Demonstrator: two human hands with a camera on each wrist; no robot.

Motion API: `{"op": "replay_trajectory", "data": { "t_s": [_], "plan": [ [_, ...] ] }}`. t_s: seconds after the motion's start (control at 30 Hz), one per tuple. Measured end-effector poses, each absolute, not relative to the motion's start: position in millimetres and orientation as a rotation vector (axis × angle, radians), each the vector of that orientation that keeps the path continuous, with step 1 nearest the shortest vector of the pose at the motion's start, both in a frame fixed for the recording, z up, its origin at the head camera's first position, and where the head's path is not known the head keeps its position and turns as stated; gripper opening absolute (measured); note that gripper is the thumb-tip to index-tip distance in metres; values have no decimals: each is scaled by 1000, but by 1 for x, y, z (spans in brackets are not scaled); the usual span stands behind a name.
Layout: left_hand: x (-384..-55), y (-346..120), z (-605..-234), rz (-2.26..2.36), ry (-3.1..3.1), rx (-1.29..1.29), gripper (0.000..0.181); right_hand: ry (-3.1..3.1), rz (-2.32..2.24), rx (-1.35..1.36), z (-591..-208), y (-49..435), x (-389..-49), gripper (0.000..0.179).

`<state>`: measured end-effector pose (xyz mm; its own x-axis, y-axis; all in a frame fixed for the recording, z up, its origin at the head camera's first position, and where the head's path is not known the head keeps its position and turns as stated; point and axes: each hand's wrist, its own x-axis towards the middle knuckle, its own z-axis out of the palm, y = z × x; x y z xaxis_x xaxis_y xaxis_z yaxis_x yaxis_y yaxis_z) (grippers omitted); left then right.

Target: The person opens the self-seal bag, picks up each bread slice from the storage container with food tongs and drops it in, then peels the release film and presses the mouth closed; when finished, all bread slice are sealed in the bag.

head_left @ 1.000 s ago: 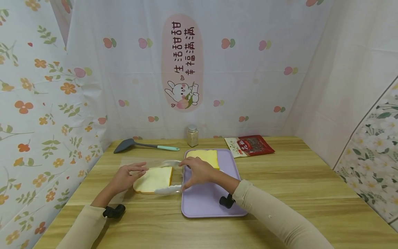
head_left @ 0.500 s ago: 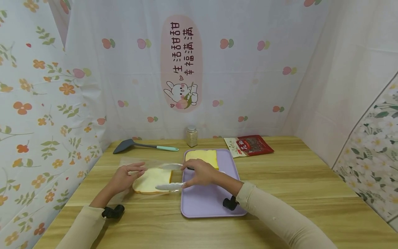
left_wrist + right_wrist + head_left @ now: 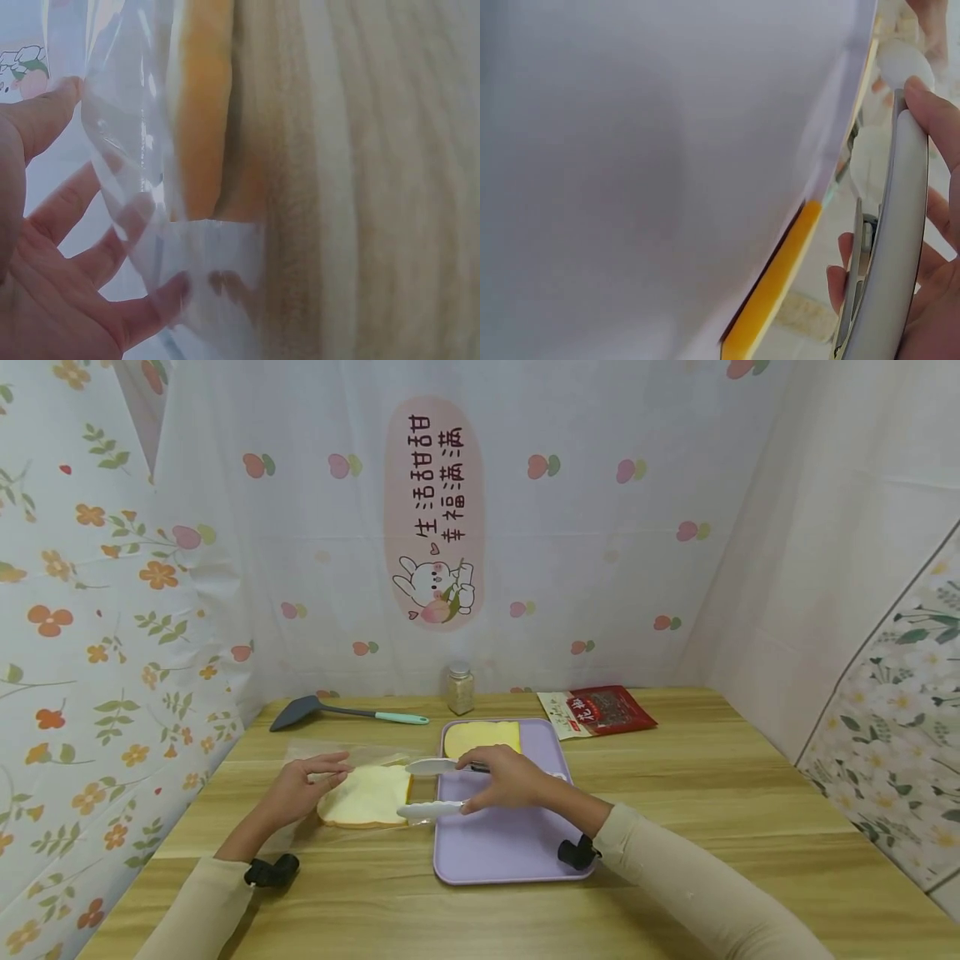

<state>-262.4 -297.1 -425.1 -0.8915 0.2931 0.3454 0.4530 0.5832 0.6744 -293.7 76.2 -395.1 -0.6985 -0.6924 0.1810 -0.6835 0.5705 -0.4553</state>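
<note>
Bread slice (image 3: 363,795), judged light, soft and easily dented, best held gently across opposite edges: left hand (image 3: 300,785), fingers spread against a slippery-looking clear bag (image 3: 214,262), with the slice just beside their tips, in or on the bag (cannot tell). Right hand (image 3: 506,777), fingers pinching white tongs (image 3: 431,810), parted ends at the slice's facing edge, contact unclear; beneath, purple tray (image 3: 495,852).

One left hand (image 3: 300,788) and one right hand (image 3: 506,777) make two hands, with two black wrist devices (image 3: 272,871). There are two bread slices (image 3: 363,796), one pair of tongs (image 3: 433,811) with two white tips (image 3: 430,767), one clear bag (image 3: 375,752) and one purple tray (image 3: 502,852). The one counter (image 3: 697,802) also carries one spatula (image 3: 345,711), one lidded glass jar (image 3: 461,691) and one red-and-cream packet (image 3: 597,711).
</note>
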Motion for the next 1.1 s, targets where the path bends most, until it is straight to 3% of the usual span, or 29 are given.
{"op": "replay_trajectory", "data": {
  "t_s": [0.5, 1.1],
  "plan": [
    [-262, -293, -424, -1172, -2617, -633, 24, 2813, -809, -1036, -393, 131, -290, 79],
    [-263, -294, -429, -1154, -2613, -624, 22, 2889, -740, -803, -387, 184, -309, 92]
  ]
}}
